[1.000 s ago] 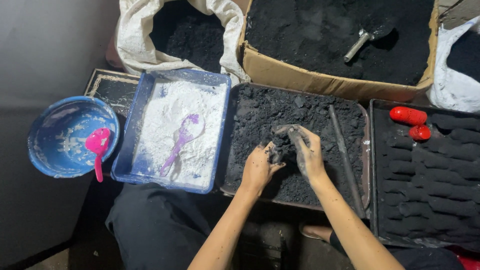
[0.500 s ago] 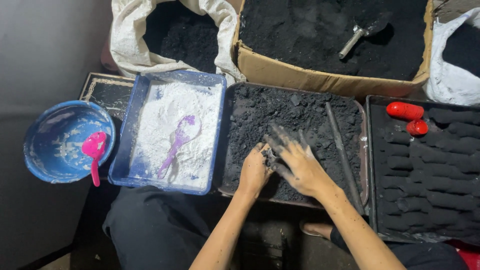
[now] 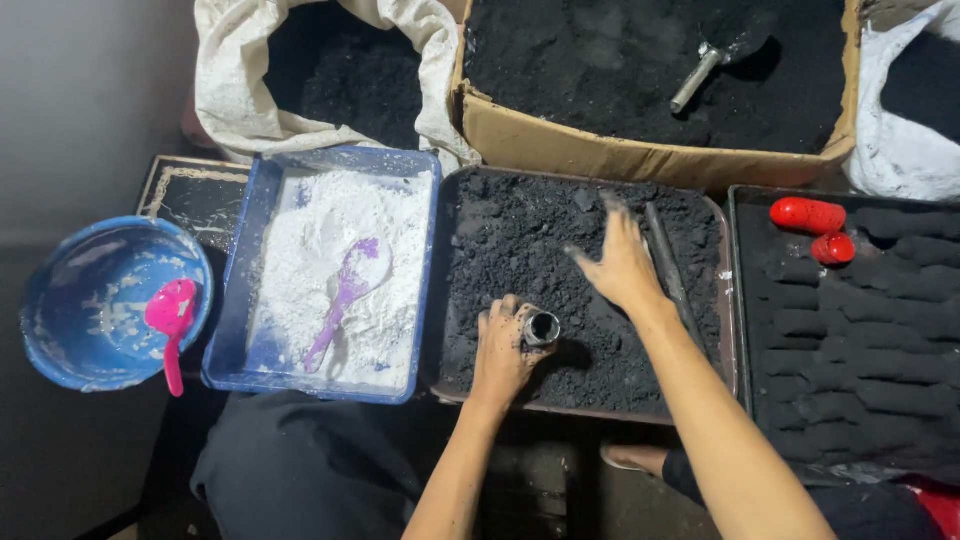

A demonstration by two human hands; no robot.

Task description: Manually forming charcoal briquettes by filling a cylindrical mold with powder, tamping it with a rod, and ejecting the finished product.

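Black powder tray [image 3: 720, 345] under left hand [image 3: 503, 350] clamped on metal tube [image 3: 541, 327], right hand [image 3: 622, 262] spread open beside rod [image 3: 672, 272].

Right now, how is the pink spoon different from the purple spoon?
The pink spoon sits in the round blue bowl, which holds only smears of white. The purple spoon lies in the rectangular blue tray, on a bed of white powder. Both are plastic scoops, and no hand touches either.
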